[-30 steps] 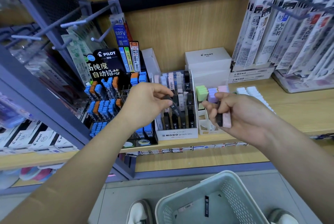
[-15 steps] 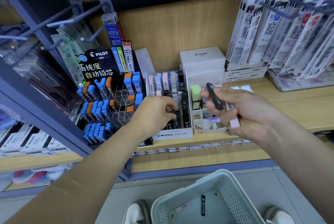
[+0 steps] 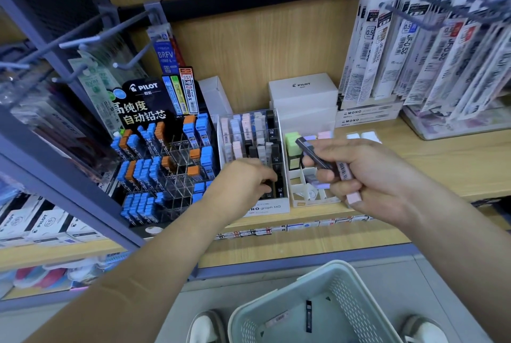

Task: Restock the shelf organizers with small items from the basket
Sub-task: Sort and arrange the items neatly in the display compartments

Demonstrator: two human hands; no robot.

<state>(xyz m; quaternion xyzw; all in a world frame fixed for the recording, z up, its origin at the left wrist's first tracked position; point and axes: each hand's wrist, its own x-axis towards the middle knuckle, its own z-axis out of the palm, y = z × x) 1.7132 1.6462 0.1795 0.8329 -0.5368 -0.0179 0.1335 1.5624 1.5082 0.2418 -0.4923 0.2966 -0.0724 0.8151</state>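
Observation:
My left hand (image 3: 246, 182) reaches into the front row of the white MONO lead organizer (image 3: 272, 207), its curled fingertips pinching a black lead case (image 3: 267, 183) set in a slot. My right hand (image 3: 365, 176) hovers just right of that organizer, over the white divided tray (image 3: 307, 190). It holds a black lead case (image 3: 312, 153) between thumb and forefinger and a pink lead case (image 3: 349, 185) in the curled fingers. The pale green basket (image 3: 279, 304) sits on the floor below, with a black case (image 3: 308, 315) and a pale case (image 3: 276, 320) inside.
A Pilot display (image 3: 166, 165) with blue and orange lead cases stands left of the organizer. White Pilot boxes (image 3: 304, 93) sit behind. Refill packs (image 3: 431, 46) hang on hooks at right. Bare metal hooks (image 3: 83, 41) jut out at upper left. My shoes (image 3: 206, 326) flank the basket.
My left hand has gone down from above the organizer into its front row with the black case. My right hand has brought a black case up between thumb and forefinger.

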